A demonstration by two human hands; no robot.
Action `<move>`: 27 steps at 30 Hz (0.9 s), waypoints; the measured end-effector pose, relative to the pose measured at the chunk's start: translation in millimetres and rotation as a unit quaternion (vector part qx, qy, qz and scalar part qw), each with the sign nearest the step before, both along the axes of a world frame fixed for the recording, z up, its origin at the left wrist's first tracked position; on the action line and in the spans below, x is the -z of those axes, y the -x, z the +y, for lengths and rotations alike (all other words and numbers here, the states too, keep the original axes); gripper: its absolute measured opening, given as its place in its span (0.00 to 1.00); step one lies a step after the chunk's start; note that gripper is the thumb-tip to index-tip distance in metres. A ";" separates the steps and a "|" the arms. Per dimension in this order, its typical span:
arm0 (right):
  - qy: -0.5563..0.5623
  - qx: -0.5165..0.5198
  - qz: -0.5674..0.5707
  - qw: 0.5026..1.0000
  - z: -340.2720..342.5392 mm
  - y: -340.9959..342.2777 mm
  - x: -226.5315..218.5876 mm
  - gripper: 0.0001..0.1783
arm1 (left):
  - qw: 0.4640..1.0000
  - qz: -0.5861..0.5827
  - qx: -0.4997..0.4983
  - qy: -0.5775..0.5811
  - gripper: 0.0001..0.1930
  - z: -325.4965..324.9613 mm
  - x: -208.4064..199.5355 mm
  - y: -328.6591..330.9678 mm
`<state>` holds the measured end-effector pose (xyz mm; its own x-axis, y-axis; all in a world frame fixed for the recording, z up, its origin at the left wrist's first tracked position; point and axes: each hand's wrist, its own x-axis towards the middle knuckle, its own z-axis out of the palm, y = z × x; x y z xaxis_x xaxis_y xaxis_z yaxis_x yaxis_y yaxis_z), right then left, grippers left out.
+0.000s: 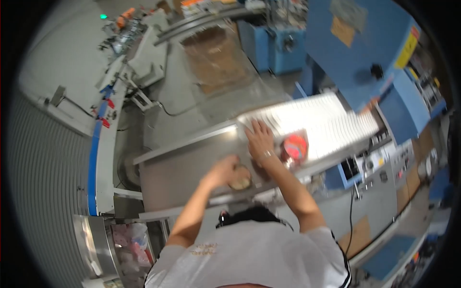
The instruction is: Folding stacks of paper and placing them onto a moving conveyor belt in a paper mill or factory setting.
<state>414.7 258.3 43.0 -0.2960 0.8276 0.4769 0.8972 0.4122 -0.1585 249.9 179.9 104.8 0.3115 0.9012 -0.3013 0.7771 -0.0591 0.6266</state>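
Note:
My left hand (224,172) is over the metal work surface (180,175), its fingers curled on a round yellowish roll of tape (240,177); motion blurs them a little. My right hand (260,142) lies flat, fingers spread, at the left end of a bright white strip with wavy bands (321,117). Whether that strip is stacked sheets or film I cannot tell. Just right of my right wrist sits a round red and pink item (294,146) with clear wrapping around it.
A tall blue machine panel (355,53) stands at the far right. Beyond the bench lies a brown sheet under clear plastic (216,57). A blue-edged machine rail (100,149) runs along the left. At lower left is a bin of pink and clear plastic (132,245).

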 end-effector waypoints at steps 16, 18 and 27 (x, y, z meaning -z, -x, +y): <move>-0.079 0.001 0.123 0.989 9.2 -169.1 -56.4 0.12 | 0.840 -0.434 -0.280 0.166 0.44 118.6 77.2 -42.1; 0.031 0.137 0.086 0.986 29.4 -205.7 -62.9 0.12 | 0.822 -0.466 -0.288 0.155 0.43 118.3 74.5 -53.9; 0.077 0.348 0.074 0.932 116.0 -278.3 -34.1 0.12 | 0.813 -0.464 -0.318 0.150 0.41 114.1 67.9 -63.9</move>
<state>693.1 374.4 77.1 0.3963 0.8569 0.3298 0.9027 -0.2980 -0.3105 313.8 293.9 36.9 0.0286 0.8984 -0.4383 -0.2247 0.4330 0.8729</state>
